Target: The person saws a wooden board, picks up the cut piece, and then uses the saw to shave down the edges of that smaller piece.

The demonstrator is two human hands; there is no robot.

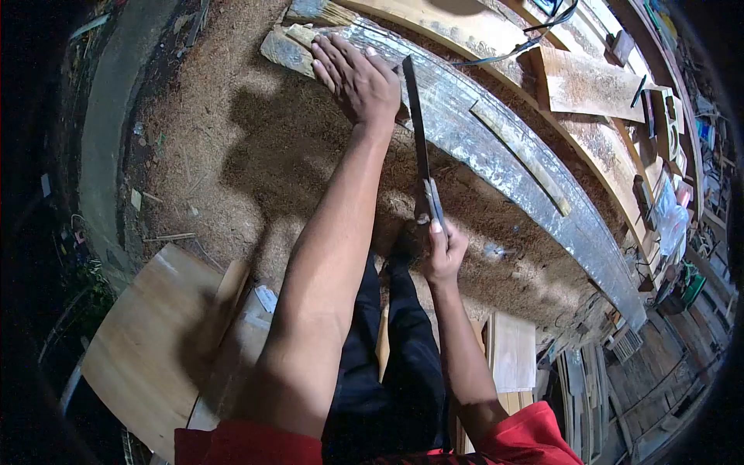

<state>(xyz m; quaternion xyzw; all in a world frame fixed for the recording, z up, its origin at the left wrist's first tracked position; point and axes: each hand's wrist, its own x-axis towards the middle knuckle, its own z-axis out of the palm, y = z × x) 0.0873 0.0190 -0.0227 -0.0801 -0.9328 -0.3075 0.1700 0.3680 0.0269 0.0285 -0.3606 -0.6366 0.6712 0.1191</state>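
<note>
A long weathered plank (pixel 496 147) crosses the upper view. My left hand (pixel 360 81) presses down near its left end, fingers together and stretched out, thumb apart. Close beside it, the dark blade of a handsaw (pixel 417 116) lies over the plank, its tip pointing up. My right hand (pixel 445 252) is closed around the saw's handle at the lower end. What lies under my left palm is hidden. A thin wood strip (pixel 519 159) rests on the plank to the right of the blade.
Curved boards and a wooden block (pixel 593 85) lie beyond the plank, with a dark cable (pixel 511 53) across them. A clear plastic bag (pixel 670 217) is at the right. Sawdust (pixel 201 170) covers the ground. A wide wooden panel (pixel 147 341) stands at lower left.
</note>
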